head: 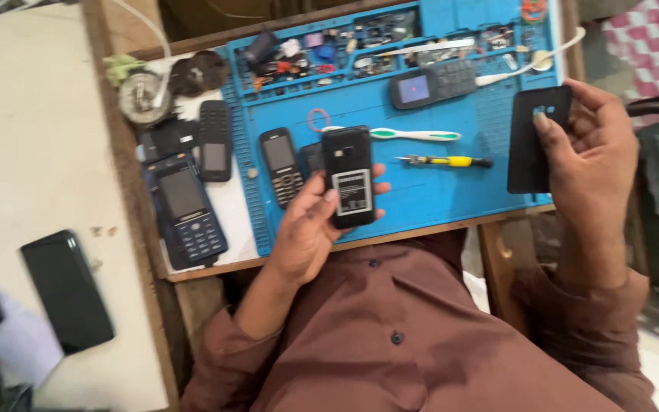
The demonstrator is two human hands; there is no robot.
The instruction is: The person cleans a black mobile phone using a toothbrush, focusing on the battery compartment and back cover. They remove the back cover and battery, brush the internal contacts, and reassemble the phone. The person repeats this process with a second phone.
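Note:
My left hand [310, 229] grips a black keypad phone [348, 175] turned back side up, its rear open and the battery showing. My right hand [593, 156] holds a flat black back cover [532, 149] at the right edge of the blue work mat [421, 198]. Between the two hands, on the mat, lie a white and green toothbrush [413, 135] and a yellow-handled screwdriver [448, 161].
More keypad phones lie on the mat and bench: one [280, 166] beside my left hand, a dark blue one [186, 207], a black one [214, 140], one [430, 82] further back. The mat's rear compartments [329, 53] hold small parts. A black smartphone [66, 290] rests far left.

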